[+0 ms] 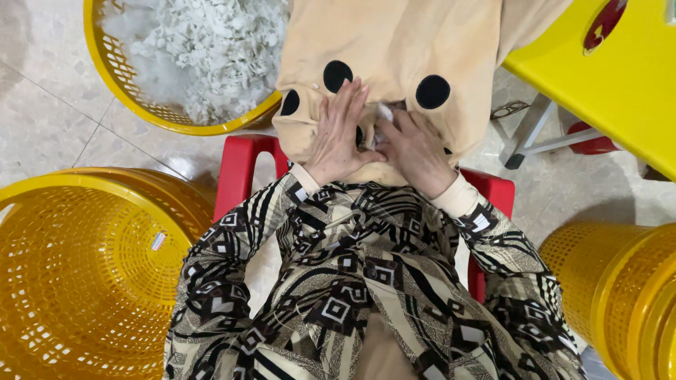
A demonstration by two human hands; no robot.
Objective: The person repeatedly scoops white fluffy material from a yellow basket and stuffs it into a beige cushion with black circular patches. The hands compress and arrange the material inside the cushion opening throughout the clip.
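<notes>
A beige plush fabric piece (394, 42) with round black spots lies across my lap and the red plastic seat (243, 165). My left hand (339, 134) rests flat on the fabric, fingers stretched toward a black spot. My right hand (415, 151) presses a small tuft of white stuffing (385, 112) against an opening in the fabric, fingers curled around it. Both hands touch each other at the middle of the plush piece. My sleeves carry a black, white and beige geometric pattern.
A yellow basket (116, 77) full of white stuffing stands at the upper left. Stacked yellow mesh baskets (84, 274) sit at lower left, another stack (620, 295) at lower right. A yellow table (620, 84) with metal legs fills the upper right. The floor is tiled.
</notes>
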